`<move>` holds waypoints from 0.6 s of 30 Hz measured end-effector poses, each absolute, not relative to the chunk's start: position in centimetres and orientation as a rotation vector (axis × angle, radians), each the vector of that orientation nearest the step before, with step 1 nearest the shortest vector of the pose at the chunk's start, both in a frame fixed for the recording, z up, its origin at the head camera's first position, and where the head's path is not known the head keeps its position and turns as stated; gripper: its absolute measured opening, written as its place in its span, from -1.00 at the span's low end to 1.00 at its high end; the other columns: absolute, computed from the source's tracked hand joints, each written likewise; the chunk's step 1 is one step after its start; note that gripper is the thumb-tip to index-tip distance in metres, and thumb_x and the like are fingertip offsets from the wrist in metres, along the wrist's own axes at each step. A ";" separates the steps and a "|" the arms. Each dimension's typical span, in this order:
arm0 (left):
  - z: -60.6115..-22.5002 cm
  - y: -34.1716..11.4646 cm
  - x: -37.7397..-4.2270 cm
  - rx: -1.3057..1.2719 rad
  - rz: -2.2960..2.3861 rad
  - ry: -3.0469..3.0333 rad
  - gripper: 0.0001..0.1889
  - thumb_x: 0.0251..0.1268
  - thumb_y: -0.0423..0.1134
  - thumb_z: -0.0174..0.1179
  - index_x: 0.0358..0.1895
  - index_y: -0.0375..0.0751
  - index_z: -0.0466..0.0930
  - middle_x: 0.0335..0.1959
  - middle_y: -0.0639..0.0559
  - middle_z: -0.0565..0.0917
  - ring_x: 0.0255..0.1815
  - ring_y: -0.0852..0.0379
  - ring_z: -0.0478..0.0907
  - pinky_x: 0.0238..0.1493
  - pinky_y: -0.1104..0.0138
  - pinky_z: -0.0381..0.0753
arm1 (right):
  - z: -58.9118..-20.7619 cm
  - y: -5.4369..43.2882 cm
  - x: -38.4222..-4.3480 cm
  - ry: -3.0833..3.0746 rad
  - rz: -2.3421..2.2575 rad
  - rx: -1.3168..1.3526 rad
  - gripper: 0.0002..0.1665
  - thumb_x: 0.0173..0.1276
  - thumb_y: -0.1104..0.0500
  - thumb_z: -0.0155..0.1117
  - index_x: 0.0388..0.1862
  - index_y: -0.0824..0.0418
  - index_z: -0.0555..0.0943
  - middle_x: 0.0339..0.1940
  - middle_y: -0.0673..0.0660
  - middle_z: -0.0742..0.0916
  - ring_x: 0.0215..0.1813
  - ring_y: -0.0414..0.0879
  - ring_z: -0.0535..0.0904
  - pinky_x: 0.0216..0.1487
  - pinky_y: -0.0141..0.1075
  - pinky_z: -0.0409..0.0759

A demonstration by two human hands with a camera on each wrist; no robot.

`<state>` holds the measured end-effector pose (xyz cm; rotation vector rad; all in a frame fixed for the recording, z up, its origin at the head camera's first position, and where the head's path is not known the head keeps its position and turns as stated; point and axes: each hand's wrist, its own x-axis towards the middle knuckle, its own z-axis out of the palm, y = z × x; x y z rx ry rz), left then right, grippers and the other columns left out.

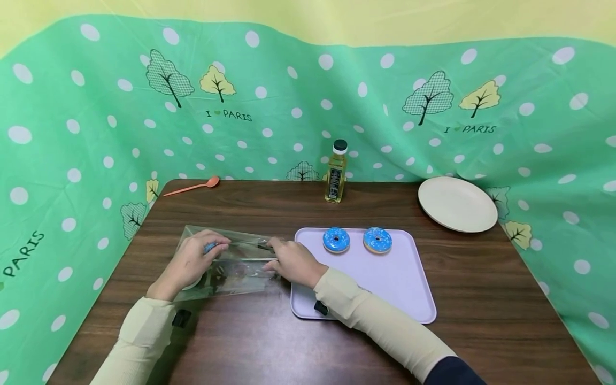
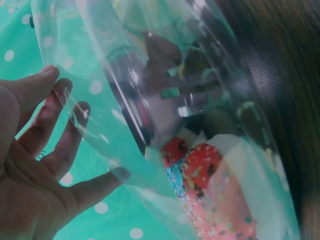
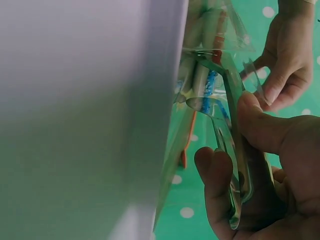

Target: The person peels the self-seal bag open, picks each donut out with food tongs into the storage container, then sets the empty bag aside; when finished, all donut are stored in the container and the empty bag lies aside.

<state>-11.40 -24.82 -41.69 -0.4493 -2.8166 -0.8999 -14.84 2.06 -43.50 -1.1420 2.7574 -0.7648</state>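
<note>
My left hand [image 1: 194, 259] pinches the edge of a clear plastic bag [image 1: 245, 283] at the table's left. Inside the bag, the left wrist view shows a pink doughnut [image 2: 220, 185] with sprinkles, and a blue-sprinkled strip next to it. Metal tongs [image 3: 237, 110] are held by my right hand [image 1: 295, 262], between thumb and fingers, and reach into the bag. Their slotted end [image 2: 192, 102] shows through the plastic close to the doughnut. Glare and folds hide whether the tongs touch it. Beneath my left hand a pale curved edge [image 1: 192, 283] shows.
My right forearm crosses a lilac tray [image 1: 385, 289] bearing two blue doughnuts [image 1: 377, 240]. Behind it stands an oil bottle [image 1: 335, 174]. A cream plate [image 1: 457, 204] is at the back right, an orange spoon [image 1: 192, 186] at the back left. A polka-dot cloth [image 1: 289, 91] surrounds the table.
</note>
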 end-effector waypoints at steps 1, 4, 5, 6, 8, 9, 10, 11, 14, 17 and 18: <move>-41.7 -24.8 -11.4 -0.450 -0.899 -2.818 -0.83 0.46 -0.24 0.24 -0.04 -0.17 0.77 -0.10 0.05 0.70 -0.15 0.08 0.66 -0.15 0.08 0.63 | -43.5 1.9 -14.9 2.758 -0.763 -1.141 -0.40 0.37 -0.01 0.41 0.22 0.33 0.52 -0.06 0.24 0.76 -0.20 -0.01 0.73 -0.17 -0.16 0.67; -41.8 -24.7 -11.5 -0.446 -0.904 -2.827 -0.82 0.47 -0.23 0.24 -0.03 -0.18 0.77 -0.10 0.06 0.69 -0.16 0.09 0.66 -0.16 0.10 0.63 | -43.5 1.6 -15.0 2.768 -0.746 -1.142 -0.41 0.37 -0.02 0.41 0.21 0.32 0.52 -0.07 0.21 0.76 -0.22 -0.04 0.72 -0.21 -0.19 0.66; -41.8 -24.7 -11.5 -0.442 -0.904 -2.831 -0.82 0.47 -0.22 0.23 -0.03 -0.17 0.77 -0.09 0.06 0.69 -0.16 0.10 0.66 -0.16 0.11 0.63 | -43.5 1.5 -15.0 2.774 -0.739 -1.143 -0.41 0.37 -0.03 0.41 0.21 0.31 0.52 -0.06 0.21 0.76 -0.21 -0.04 0.72 -0.20 -0.19 0.66; -41.8 -24.7 -11.5 -0.439 -0.904 -2.834 -0.82 0.47 -0.22 0.24 -0.03 -0.17 0.77 -0.09 0.07 0.69 -0.17 0.11 0.66 -0.17 0.11 0.64 | -43.5 1.4 -15.1 2.781 -0.733 -1.144 -0.41 0.37 -0.03 0.41 0.21 0.31 0.53 -0.05 0.21 0.75 -0.18 -0.03 0.72 -0.19 -0.18 0.66; -41.7 -24.7 -11.5 -0.439 -0.904 -2.837 -0.82 0.47 -0.22 0.23 -0.04 -0.18 0.77 -0.09 0.07 0.69 -0.17 0.12 0.66 -0.18 0.12 0.64 | -43.5 1.2 -15.1 2.798 -0.718 -1.144 -0.41 0.37 -0.05 0.41 0.20 0.29 0.53 -0.02 0.20 0.75 -0.12 -0.01 0.72 -0.14 -0.15 0.67; -41.7 -24.7 -11.5 -0.438 -0.904 -2.837 -0.82 0.47 -0.22 0.23 -0.04 -0.17 0.77 -0.10 0.07 0.69 -0.17 0.12 0.66 -0.18 0.13 0.64 | -43.5 1.1 -15.2 2.803 -0.716 -1.143 -0.41 0.36 -0.05 0.41 0.20 0.29 0.54 -0.02 0.19 0.75 -0.11 0.00 0.72 -0.13 -0.14 0.67; -41.7 -24.7 -11.5 -0.439 -0.904 -2.837 -0.82 0.47 -0.23 0.24 -0.04 -0.17 0.77 -0.10 0.07 0.69 -0.17 0.12 0.66 -0.18 0.13 0.64 | -43.4 1.0 -15.2 2.809 -0.716 -1.143 -0.41 0.36 -0.06 0.41 0.19 0.29 0.54 -0.03 0.19 0.75 -0.10 0.01 0.72 -0.13 -0.13 0.67; -41.7 -24.7 -11.5 -0.440 -0.905 -2.836 -0.82 0.47 -0.23 0.24 -0.03 -0.17 0.77 -0.09 0.07 0.69 -0.16 0.11 0.66 -0.17 0.12 0.64 | -43.4 0.8 -15.3 2.815 -0.715 -1.144 -0.41 0.35 -0.06 0.42 0.18 0.29 0.55 -0.04 0.19 0.76 -0.10 0.01 0.72 -0.13 -0.13 0.67; -41.6 -24.8 -11.5 -0.445 -0.910 -2.839 -0.82 0.47 -0.22 0.23 -0.02 -0.16 0.76 -0.08 0.07 0.69 -0.14 0.09 0.66 -0.15 0.10 0.65 | -43.3 0.6 -15.5 2.829 -0.711 -1.150 -0.44 0.34 -0.06 0.43 0.14 0.28 0.56 -0.16 0.16 0.77 -0.21 -0.02 0.73 -0.22 -0.15 0.67; -41.6 -24.9 -11.5 -0.439 -0.925 -2.849 -0.81 0.48 -0.21 0.23 -0.02 -0.16 0.76 -0.07 0.07 0.68 -0.09 0.07 0.65 -0.10 0.07 0.64 | -43.4 0.4 -15.7 2.841 -0.702 -1.155 -0.47 0.35 -0.04 0.43 0.12 0.26 0.57 -0.24 0.14 0.77 -0.28 -0.05 0.72 -0.29 -0.17 0.66; -41.6 -24.9 -11.5 -0.437 -0.932 -2.854 -0.80 0.48 -0.20 0.22 -0.01 -0.16 0.76 -0.07 0.07 0.68 -0.08 0.07 0.65 -0.09 0.07 0.64 | -43.4 0.4 -15.7 2.843 -0.696 -1.156 -0.48 0.35 -0.04 0.42 0.13 0.25 0.57 -0.24 0.13 0.77 -0.29 -0.05 0.72 -0.29 -0.17 0.66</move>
